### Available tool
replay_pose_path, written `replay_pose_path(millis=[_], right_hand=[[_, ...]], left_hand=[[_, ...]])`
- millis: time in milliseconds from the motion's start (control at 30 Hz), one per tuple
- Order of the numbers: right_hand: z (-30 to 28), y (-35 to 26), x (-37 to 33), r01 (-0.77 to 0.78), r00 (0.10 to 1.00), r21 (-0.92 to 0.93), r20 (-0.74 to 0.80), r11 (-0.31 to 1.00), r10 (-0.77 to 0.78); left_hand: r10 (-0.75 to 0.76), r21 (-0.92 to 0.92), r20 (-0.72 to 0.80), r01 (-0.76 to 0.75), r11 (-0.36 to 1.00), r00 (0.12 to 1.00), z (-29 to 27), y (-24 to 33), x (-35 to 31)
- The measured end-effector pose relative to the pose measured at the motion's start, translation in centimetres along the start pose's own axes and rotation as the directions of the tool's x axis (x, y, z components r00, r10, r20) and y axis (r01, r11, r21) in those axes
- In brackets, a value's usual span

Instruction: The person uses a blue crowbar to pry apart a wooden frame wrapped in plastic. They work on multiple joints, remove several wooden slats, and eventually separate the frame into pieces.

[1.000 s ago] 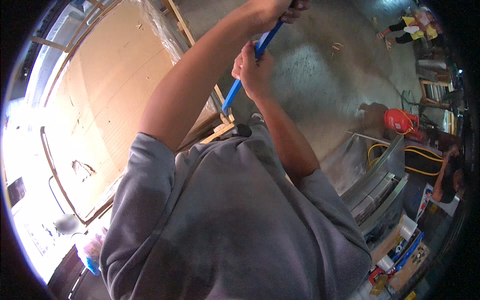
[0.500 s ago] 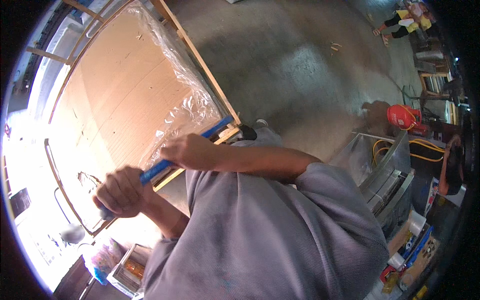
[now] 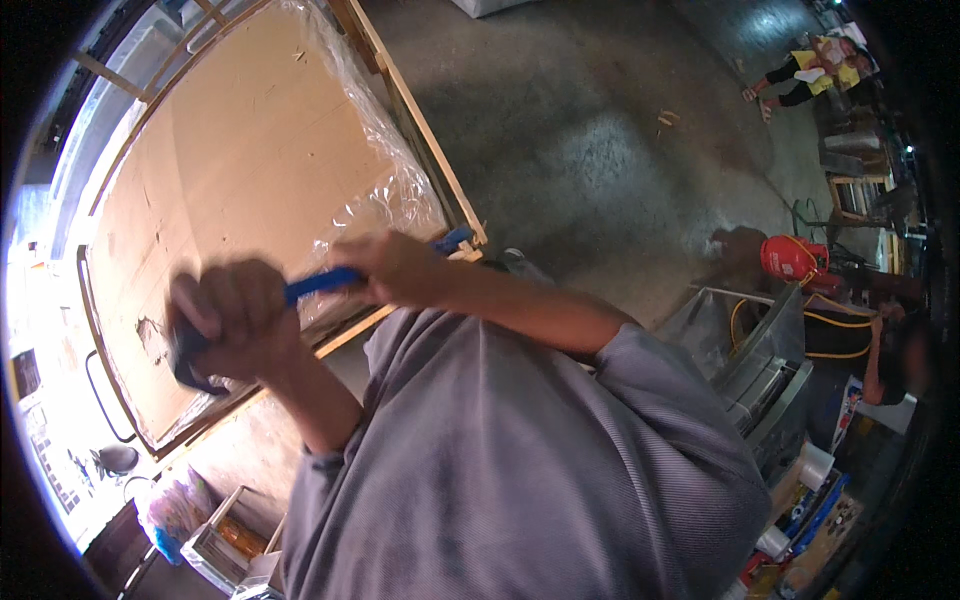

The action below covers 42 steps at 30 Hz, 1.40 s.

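Note:
My left hand [image 3: 235,318], blurred by motion, is wrapped round the near-left end of a long blue bar [image 3: 318,285]. A dark, hook-like piece shows beneath its fingers. My right hand [image 3: 392,266] grips the same bar further along. Past that hand, the bar's far end lies at the corner of a wooden frame [image 3: 425,140]; whether it touches the wood I cannot tell. Inside the frame lies a large brown cardboard sheet [image 3: 250,150], torn near my left hand. Crumpled clear plastic film [image 3: 390,200] runs along its right side.
To the right stand a metal bin [image 3: 700,320] and a red gas cylinder [image 3: 790,258] with a yellow hose. A person [image 3: 830,70] sits far off at the upper right; another person's arm [image 3: 875,360] shows at the right rim. A plastic bag [image 3: 178,505] lies lower left.
My left hand has risen with its end of the bar, which now lies flatter. My right hand has moved slightly up and right. The whole view has shifted a little.

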State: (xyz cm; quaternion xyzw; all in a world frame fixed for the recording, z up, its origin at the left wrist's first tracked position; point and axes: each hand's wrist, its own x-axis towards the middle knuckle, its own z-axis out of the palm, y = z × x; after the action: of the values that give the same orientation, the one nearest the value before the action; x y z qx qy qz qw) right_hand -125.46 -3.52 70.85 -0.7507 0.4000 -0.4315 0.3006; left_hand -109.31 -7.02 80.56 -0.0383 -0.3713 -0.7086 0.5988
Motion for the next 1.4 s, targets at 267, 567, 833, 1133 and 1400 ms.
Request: replay_pose_path(millis=[267,567,833,1133,1400], right_hand=[[-7.3,2.1,-0.7,-0.395,0.680,0.248,-0.568,0.885,0.463],[0.2,1.5,-1.2,-0.148,0.976,-0.138,-0.180,0.979,0.122],[6.7,1.8,-2.7,0.246,0.964,-0.325,0.178,0.913,-0.197],[3.6,-0.2,1.0,0.133,0.982,-0.083,0.148,0.988,-0.120],[-8.5,-2.8,5.7,0.019,0.957,0.004,-0.290,1.000,-0.017]], left_hand=[[-0.529,0.157,0.040,0.517,0.841,0.848,4.9,-15.0,13.8],[-0.127,-0.296,0.216,0.189,0.936,0.968,-1.5,-3.2,3.0],[0.286,-0.188,-0.351,-0.366,0.911,0.892,-6.2,1.3,-12.7],[0.225,-0.018,-0.078,-0.227,0.974,0.971,-2.5,2.8,-4.5],[-0.021,0.551,-0.007,0.021,0.834,1.000,0.8,-1.2,3.4]])
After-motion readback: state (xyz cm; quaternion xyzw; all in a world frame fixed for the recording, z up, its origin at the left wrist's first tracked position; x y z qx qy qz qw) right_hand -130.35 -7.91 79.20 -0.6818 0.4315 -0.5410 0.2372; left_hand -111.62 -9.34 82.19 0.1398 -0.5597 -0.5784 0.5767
